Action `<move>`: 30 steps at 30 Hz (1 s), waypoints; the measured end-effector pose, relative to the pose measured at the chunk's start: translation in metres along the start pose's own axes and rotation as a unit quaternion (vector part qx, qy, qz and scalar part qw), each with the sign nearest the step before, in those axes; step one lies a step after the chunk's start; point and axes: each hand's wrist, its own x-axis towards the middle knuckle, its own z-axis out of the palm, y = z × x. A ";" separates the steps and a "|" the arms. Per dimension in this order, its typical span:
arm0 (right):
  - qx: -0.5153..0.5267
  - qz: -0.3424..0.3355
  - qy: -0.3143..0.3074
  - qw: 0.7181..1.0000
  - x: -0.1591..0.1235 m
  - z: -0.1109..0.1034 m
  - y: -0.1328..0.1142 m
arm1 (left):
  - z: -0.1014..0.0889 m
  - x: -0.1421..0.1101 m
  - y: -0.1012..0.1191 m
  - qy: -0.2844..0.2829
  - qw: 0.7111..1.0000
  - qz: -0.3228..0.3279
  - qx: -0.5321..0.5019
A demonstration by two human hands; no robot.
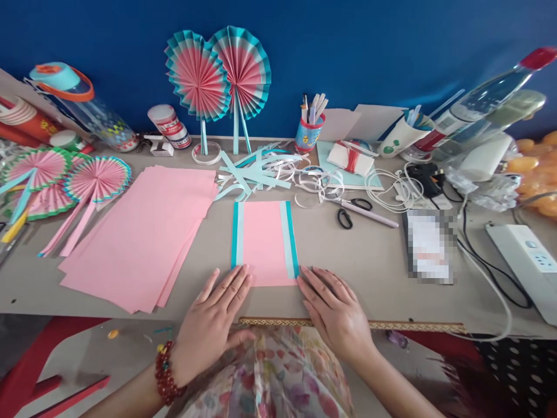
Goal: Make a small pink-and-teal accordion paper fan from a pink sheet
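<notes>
Pink paper [263,238], with blue strips [235,232] along its left and right edges, lies flat near the middle of the table [372,273]. The person's left hand [215,313] lies palm down, fingers slightly spread, over its near left corner. The right hand [337,307], also flat, has its fingertips at the near right corner. Left of the paper lies a stack of pink sheets [143,226]; two pleated fans [198,75] stand on the far side.

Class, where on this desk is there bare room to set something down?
Mainly right of the striped sheet, between the right hand, scissors and pixelated object. A narrower gap separates the sheet from the pink stack. Behind the sheet, paper strips and the pencil cup crowd the desk.
</notes>
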 end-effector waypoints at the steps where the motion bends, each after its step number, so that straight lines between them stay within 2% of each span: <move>1: 0.000 0.000 0.000 1.000 0.000 0.000 0.000 | 0.000 -0.003 -0.003 0.000 1.000 0.001 0.000; 12: 0.011 0.005 0.004 1.000 0.000 -0.001 0.000 | 0.009 -0.014 -0.013 0.007 1.000 -0.020 0.000; 16: 0.046 0.041 -0.011 0.998 0.020 -0.015 -0.002 | 0.011 -0.017 -0.014 0.025 0.999 -0.015 -0.037; 18: 0.035 0.060 -0.006 0.998 0.035 -0.020 -0.010 | 0.011 -0.020 -0.013 0.050 0.995 -0.038 -0.082; 20: 0.017 0.048 0.012 0.999 0.049 -0.020 -0.022 | 0.008 -0.022 -0.012 0.077 0.981 -0.101 -0.144; 23: 0.046 -0.013 -0.016 0.999 0.065 -0.010 -0.043 | 0.003 -0.026 -0.008 0.106 0.947 -0.199 -0.230; 27: 0.086 -0.016 -0.053 0.995 0.076 0.003 -0.056 | 0.002 -0.033 -0.001 0.142 0.920 -0.231 -0.282; 30: 0.197 0.005 -0.053 0.979 0.079 -0.001 -0.053 | 0.006 -0.037 0.003 0.195 0.891 -0.257 -0.319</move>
